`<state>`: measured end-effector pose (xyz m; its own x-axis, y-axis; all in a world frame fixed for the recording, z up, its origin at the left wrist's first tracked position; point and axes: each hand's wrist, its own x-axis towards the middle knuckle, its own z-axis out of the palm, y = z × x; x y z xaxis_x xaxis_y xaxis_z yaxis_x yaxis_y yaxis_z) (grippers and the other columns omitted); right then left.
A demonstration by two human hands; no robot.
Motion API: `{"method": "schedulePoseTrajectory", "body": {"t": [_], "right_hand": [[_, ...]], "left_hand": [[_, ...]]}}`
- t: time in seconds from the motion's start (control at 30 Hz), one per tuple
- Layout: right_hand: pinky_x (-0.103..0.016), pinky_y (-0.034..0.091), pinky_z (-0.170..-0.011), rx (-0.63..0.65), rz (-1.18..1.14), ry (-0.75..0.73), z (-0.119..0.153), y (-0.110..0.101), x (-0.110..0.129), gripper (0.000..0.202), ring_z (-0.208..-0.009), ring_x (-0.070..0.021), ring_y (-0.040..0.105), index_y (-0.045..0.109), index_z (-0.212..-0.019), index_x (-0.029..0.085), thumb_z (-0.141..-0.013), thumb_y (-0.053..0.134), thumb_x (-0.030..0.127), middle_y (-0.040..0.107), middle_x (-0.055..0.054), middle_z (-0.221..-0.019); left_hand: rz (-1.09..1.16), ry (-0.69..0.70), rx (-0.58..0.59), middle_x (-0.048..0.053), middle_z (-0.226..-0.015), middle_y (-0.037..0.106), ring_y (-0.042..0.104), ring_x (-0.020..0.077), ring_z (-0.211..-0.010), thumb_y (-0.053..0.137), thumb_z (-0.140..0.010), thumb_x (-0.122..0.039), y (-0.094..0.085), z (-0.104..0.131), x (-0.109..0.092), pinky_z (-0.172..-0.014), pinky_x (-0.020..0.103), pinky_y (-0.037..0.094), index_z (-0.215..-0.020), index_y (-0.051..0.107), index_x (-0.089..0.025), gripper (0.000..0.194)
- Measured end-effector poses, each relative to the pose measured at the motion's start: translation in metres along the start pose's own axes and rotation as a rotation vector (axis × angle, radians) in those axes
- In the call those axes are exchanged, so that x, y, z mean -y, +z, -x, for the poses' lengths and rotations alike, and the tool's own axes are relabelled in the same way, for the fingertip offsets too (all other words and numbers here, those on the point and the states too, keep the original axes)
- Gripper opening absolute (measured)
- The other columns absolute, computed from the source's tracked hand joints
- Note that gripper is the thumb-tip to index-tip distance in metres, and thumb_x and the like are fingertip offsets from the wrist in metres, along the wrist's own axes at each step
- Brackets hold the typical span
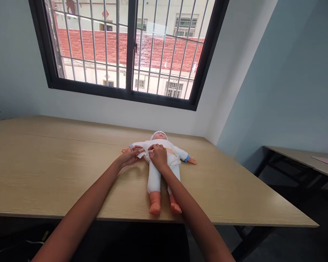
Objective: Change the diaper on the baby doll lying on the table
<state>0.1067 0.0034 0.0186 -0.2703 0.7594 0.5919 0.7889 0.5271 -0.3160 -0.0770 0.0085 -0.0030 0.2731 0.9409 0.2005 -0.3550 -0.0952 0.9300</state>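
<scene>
The left hand (129, 156) pinches white fabric (141, 155) on a doll (154, 179) face-up, feet toward the tabletop's (71, 163) near edge, where a hard tug could tear the fabric; the right hand's (159, 156) grip is unclear.

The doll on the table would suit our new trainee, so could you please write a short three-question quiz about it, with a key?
1. Multiple choice: what colour is the cuff of the sleeve on the right of the picture? A: green; B: blue; C: black.
2. True or false: the doll lies face up on the table, its head towards the window.
3. Fill in with "waist" or "ankles": the left hand and the right hand are at the doll's ____.

Key: 1 B; 2 true; 3 waist.
</scene>
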Motion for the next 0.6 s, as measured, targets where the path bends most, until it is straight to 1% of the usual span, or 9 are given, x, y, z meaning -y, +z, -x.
{"method": "schedulePoseTrajectory", "body": {"t": [0.07,0.13,0.2,0.27,0.37,0.43,0.53,0.6], "right_hand": [[-0.037,0.033,-0.103,0.074,0.03,-0.049,0.001,0.0,0.002,0.024,-0.108,-0.0221,0.055,0.073,-0.097,0.022,-0.088,0.052,0.016,0.072,-0.005,-0.107],[-0.043,0.025,-0.111,0.121,0.075,-0.108,0.003,0.0,0.004,0.024,-0.112,-0.0238,0.055,0.075,-0.095,0.022,-0.09,0.052,0.024,0.072,-0.006,-0.108],[-0.048,0.016,-0.116,0.134,0.117,-0.159,0.006,-0.001,0.006,0.027,-0.115,-0.0262,0.053,0.077,-0.093,0.02,-0.091,0.054,0.034,0.072,-0.008,-0.109],[-0.05,0.012,-0.117,0.136,0.135,-0.177,0.008,-0.001,0.008,0.029,-0.116,-0.0273,0.052,0.077,-0.092,0.02,-0.09,0.055,0.039,0.072,-0.009,-0.108],[-0.049,0.016,-0.117,0.129,0.127,-0.144,0.008,-0.001,0.009,0.022,-0.113,-0.0259,0.054,0.076,-0.093,0.021,-0.088,0.058,0.033,0.072,-0.009,-0.106],[-0.047,0.02,-0.115,0.097,0.111,-0.112,0.006,0.0,0.008,0.022,-0.109,-0.024,0.056,0.075,-0.094,0.02,-0.089,0.056,0.028,0.071,-0.009,-0.104],[-0.042,0.029,-0.11,0.01,0.059,-0.063,0.002,0.003,0.002,0.028,-0.102,-0.0222,0.059,0.075,-0.091,0.017,-0.095,0.05,0.027,0.07,-0.011,-0.101],[-0.037,0.037,-0.103,-0.051,-0.005,-0.027,-0.001,0.004,-0.002,0.03,-0.099,-0.0218,0.059,0.075,-0.089,0.016,-0.096,0.048,0.027,0.07,-0.011,-0.101]], "left_hand": [[0.018,0.017,-0.004,0.0,-0.084,0.068,0.063,0.0114,-0.077,0.086,-0.064,-0.018,0.002,0.002,-0.003,-0.076,0.026,0.051,-0.093,0.065,-0.016,0.036],[0.018,0.015,0.0,-0.001,-0.083,0.068,0.063,0.0114,-0.077,0.086,-0.065,-0.018,0.005,0.004,-0.004,-0.075,0.025,0.05,-0.095,0.065,-0.017,0.037],[0.011,0.007,0.012,0.0,-0.084,0.068,0.063,0.0114,-0.078,0.086,-0.065,-0.02,0.008,0.005,-0.004,-0.075,0.024,0.05,-0.096,0.065,-0.017,0.037],[0.001,0.004,0.025,0.0,-0.086,0.069,0.063,0.0116,-0.079,0.086,-0.065,-0.022,0.01,0.004,-0.003,-0.075,0.023,0.049,-0.096,0.065,-0.017,0.037],[-0.029,0.005,0.04,0.0,-0.083,0.068,0.063,0.0118,-0.079,0.086,-0.065,-0.023,0.012,0.002,-0.001,-0.074,0.023,0.048,-0.089,0.065,-0.016,0.033],[-0.028,0.018,0.029,0.001,-0.082,0.068,0.064,0.0127,-0.079,0.086,-0.067,-0.027,0.013,0.001,0.0,-0.076,0.025,0.049,-0.086,0.064,-0.016,0.032],[-0.011,0.058,-0.019,0.005,-0.09,0.071,0.067,0.0154,-0.082,0.083,-0.071,-0.034,0.014,0.0,-0.001,-0.08,0.03,0.051,-0.092,0.063,-0.016,0.033],[-0.029,0.069,-0.036,0.007,-0.096,0.071,0.067,0.0169,-0.085,0.082,-0.072,-0.034,0.014,0.0,0.0,-0.082,0.032,0.051,-0.097,0.064,-0.016,0.035]]}}
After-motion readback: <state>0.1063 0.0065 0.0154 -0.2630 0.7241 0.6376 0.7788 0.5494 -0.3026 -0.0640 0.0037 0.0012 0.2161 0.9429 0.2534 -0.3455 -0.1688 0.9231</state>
